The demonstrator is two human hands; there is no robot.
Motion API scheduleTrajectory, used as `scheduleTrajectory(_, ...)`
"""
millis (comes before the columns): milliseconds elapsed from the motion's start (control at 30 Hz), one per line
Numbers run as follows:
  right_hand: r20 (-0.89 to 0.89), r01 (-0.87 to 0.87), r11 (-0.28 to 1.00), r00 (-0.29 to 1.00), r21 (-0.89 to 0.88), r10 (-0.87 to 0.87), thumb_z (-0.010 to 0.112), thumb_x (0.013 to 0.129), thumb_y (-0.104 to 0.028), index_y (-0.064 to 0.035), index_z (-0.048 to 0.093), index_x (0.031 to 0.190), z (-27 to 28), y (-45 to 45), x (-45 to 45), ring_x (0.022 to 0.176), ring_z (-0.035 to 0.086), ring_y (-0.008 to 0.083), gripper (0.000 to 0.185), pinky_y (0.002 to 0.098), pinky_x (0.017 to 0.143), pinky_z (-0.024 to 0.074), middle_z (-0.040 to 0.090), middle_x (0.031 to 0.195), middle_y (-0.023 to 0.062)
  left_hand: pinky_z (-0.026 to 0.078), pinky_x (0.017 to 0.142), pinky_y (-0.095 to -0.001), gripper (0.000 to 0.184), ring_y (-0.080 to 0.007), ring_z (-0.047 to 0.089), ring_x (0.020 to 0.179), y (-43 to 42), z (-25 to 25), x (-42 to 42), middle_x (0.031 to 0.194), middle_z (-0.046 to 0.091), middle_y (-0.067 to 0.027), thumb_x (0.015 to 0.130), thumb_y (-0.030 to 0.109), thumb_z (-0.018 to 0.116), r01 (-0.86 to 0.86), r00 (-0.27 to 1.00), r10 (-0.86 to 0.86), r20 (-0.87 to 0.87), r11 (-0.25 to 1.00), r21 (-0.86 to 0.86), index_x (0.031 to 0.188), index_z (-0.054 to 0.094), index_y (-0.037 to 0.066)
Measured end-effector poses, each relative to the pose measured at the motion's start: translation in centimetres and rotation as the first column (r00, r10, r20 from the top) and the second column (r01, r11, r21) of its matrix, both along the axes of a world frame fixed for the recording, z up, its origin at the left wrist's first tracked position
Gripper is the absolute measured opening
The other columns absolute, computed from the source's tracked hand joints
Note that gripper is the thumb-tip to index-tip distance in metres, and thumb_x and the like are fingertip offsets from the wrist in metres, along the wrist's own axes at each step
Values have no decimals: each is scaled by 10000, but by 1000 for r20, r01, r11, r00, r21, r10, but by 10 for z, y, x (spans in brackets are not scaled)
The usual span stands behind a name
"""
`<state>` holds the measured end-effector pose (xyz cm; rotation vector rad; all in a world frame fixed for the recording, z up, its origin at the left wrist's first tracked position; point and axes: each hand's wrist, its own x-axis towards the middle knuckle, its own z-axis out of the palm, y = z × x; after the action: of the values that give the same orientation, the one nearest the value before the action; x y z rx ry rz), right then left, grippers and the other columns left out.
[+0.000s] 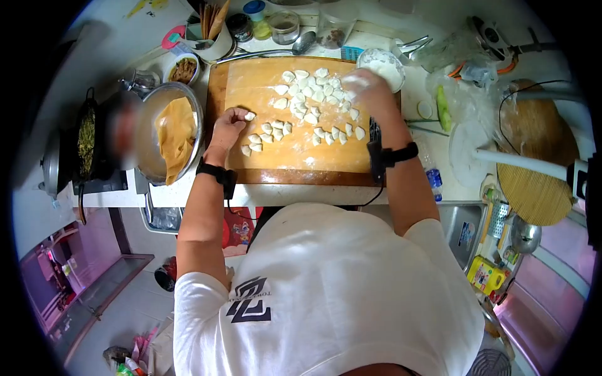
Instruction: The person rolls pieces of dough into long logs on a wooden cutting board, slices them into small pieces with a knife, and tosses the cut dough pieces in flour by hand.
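Small white floured dough pieces [318, 94] lie in a loose heap at the top middle of the wooden board [295, 160]. More pieces stand in short rows below. At the board's left side, my left hand [229, 127] has its fingers closed on a dough piece [249, 116]. My right hand [375, 97] is above the upper right of the board, beside the heap and just in front of a bowl of white flour [382, 65]. Motion smears its fingers, so their grip is hidden.
Left of the board, a metal basin [141, 150] holds a flat brown sheet, beside a small bowl of brown food [184, 69]. A dark pan [86, 141] sits farther left. A ladle [303, 42] and jars line the back; a green vegetable [443, 108] lies right.
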<state>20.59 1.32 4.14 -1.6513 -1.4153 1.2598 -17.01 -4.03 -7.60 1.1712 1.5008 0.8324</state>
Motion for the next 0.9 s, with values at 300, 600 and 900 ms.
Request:
scheduleTrajectory(300,-25,-32,988,999,148,36,692,889,-105,-34,684,1068,43,-53,-111,809,666,144,192,289,683,559,693,990,97,507,858,-289,226,-199,649,905,-8,-9,-4,1009,691,-97,842,42,619,143,978,-121,-170,982,126,1056,686,22)
scheduleTrajectory(600,470,-107,966,883,235,-17,614,942,-119,-10,699,1049,20,-76,-46,836,690,262,176,316,758,526,723,975,160,366,1120,-428,565,-412,460,1316,-75,39,21,1404,500,-248,800,129,681,311,851,-55,-522,855,416,1335,526,36)
scheduleTrajectory(900,683,-200,886,712,419,-162,770,795,-244,-60,555,1341,-72,-139,-13,1240,530,387,615,444,1049,419,524,1390,236,148,1180,-599,731,-374,185,1493,-63,52,68,1593,269,-193,867,442,659,779,388,-242,-889,601,176,1517,390,245)
